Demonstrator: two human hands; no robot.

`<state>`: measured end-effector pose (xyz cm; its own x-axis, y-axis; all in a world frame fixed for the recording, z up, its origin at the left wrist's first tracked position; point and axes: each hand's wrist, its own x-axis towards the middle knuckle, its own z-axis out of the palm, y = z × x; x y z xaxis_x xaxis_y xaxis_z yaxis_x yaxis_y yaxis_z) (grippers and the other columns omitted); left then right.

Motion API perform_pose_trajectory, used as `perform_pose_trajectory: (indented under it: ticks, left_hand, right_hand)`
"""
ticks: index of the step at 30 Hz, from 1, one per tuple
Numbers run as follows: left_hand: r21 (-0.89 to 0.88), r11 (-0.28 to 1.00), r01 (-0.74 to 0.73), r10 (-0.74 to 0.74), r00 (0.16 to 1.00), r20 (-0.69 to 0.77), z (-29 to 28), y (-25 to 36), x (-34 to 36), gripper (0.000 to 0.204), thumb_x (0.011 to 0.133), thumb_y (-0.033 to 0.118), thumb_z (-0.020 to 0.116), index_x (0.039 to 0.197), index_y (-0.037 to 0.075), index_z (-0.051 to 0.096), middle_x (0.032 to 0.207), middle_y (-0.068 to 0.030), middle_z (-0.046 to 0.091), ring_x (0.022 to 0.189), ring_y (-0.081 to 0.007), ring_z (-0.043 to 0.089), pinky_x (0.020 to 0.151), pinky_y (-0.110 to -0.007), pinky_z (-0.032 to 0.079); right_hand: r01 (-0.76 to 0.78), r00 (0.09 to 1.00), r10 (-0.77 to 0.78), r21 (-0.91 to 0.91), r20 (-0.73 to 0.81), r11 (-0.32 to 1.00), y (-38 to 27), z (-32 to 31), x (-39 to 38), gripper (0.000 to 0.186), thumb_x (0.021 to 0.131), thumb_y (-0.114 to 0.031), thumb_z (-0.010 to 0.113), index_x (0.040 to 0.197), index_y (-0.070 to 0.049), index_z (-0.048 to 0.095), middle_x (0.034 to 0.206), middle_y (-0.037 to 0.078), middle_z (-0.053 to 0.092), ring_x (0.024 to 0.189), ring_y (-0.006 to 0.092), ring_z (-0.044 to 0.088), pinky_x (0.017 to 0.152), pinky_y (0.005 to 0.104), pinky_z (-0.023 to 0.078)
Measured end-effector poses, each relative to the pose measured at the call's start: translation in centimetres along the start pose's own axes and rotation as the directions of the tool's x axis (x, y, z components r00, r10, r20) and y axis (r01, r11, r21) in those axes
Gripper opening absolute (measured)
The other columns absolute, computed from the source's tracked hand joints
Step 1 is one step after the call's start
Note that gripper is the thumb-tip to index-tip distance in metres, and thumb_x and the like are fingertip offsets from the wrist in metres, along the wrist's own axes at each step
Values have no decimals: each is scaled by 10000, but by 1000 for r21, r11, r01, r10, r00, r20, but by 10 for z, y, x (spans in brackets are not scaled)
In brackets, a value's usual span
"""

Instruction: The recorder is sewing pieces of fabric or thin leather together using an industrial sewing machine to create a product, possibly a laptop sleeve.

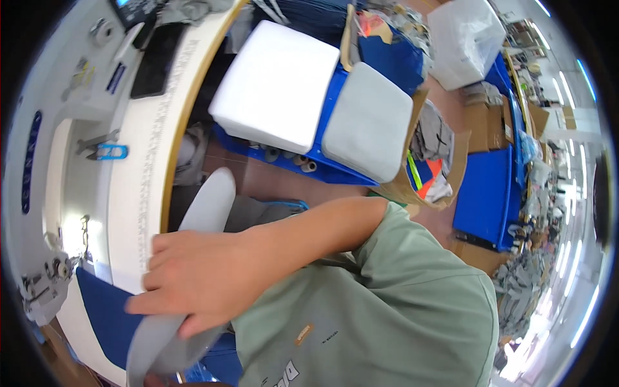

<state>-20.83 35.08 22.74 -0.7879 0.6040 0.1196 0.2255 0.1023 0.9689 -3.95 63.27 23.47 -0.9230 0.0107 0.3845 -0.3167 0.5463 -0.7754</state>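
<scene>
My right hand [200,277] reaches in from the right, palm down, fingers closed round a light grey curved strip [219,193] that looks like fabric. One rounded end of the strip sticks up beyond the hand; the rest loops down toward the lower edge. Of my left hand [155,381] only a bit of skin shows at the bottom, beside the strip; its fingers are mostly hidden. Dark blue cloth [109,316] lies on the white sewing table [138,213], below the sewing machine's needle area [55,277].
Blue-handled thread snips [111,151] and a black phone [157,61] lie on the machine side. Beyond the table edge stand white [277,84] and grey [367,122] slabs on a blue bin, a carton [456,171] of cloth scraps, and another blue bin [487,200].
</scene>
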Motion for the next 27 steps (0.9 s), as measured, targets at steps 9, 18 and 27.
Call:
perform_pose_trajectory:
  ticks: [9, 18, 27]
  left_hand:
    - [-51, 954, 296, -231, 618, -751, -174, -5, -73, 546, 925, 228, 798, 1348, -79, 640, 1334, -157, 682, 1201, -261, 642, 1096, -405, 483]
    - [172, 878, 446, -289, 782, -552, -253, -53, -1, 484, 967, 307, 765, 1269, -66, 706, 1166, -94, 744, 1066, -193, 669, 978, -336, 500]
    - [165, 803, 572, -360, 687, -631, -265, -88, 52, 403, 918, 292, 796, 1130, -50, 767, 983, -79, 764, 856, -168, 679, 784, -334, 537]
  right_hand:
    - [-581, 782, 378, 360, 495, 730, 31, 34, 62, 369, 879, -219, 819, 1136, 36, 745, 1052, 154, 768, 892, 252, 731, 816, 383, 570]
    - [-430, 900, 435, 153, -1, 890, 66, 164, 184, 408, 945, -245, 725, 1261, 9, 676, 871, 205, 731, 772, 379, 714, 711, 442, 551]
    - [-351, 936, 349, 57, 42, 935, 45, 166, 158, 437, 948, -139, 738, 1372, -72, 654, 945, 84, 688, 668, 187, 627, 663, 336, 521]
